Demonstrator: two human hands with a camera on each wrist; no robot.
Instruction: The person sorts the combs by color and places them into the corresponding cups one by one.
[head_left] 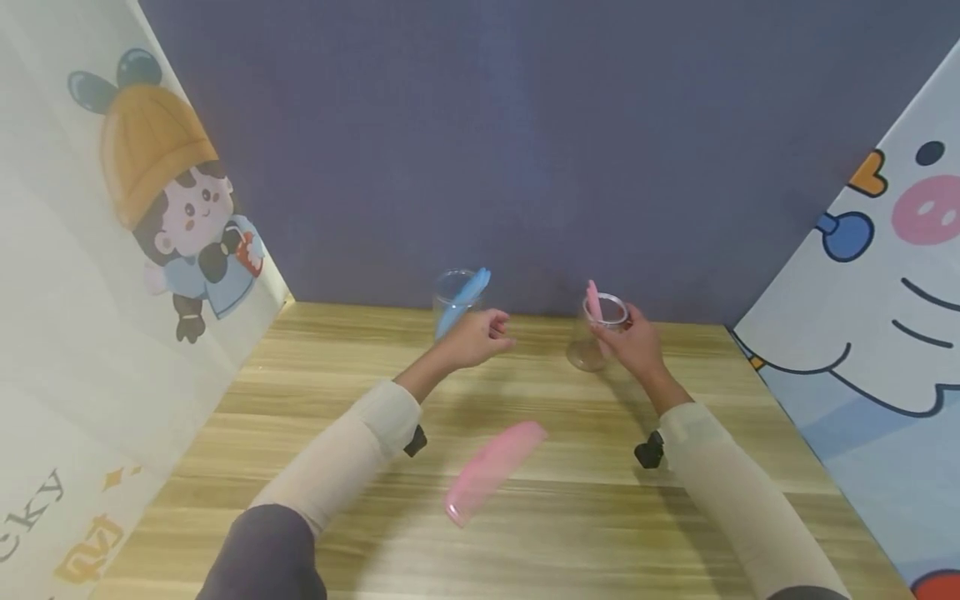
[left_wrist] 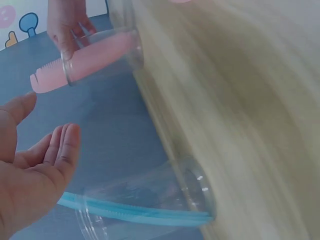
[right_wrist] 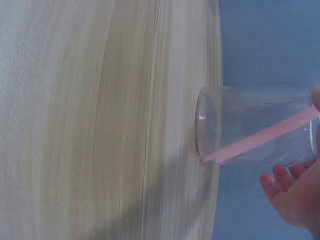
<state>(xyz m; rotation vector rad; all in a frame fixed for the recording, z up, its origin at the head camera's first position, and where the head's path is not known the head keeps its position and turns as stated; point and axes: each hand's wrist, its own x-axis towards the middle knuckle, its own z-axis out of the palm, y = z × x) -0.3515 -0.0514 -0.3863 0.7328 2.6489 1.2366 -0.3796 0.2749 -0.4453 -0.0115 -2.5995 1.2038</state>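
Note:
My right hand (head_left: pixel 633 340) grips a clear cup (head_left: pixel 586 357) at its rim, thumb in front and fingers round the far side. A pink comb (head_left: pixel 593 300) leans inside that cup, its end above the rim; the teeth show in the left wrist view on the pink comb (left_wrist: pixel 100 59). My left hand (head_left: pixel 477 337) is beside a second clear cup (head_left: pixel 453 282), its fingers loosely bent with nothing between them. Light blue combs (head_left: pixel 467 302) stand slanted in this second cup. Another pink comb (head_left: pixel 495 467) lies on the table nearer to me.
The wood-grain table (head_left: pixel 315 467) meets a dark blue-grey back panel (head_left: pixel 480 150) just behind the cups. Side panels with cartoon prints, a child in an orange hat (head_left: pixel 187 200) and a pig snout (head_left: pixel 926 210), stand left and right.

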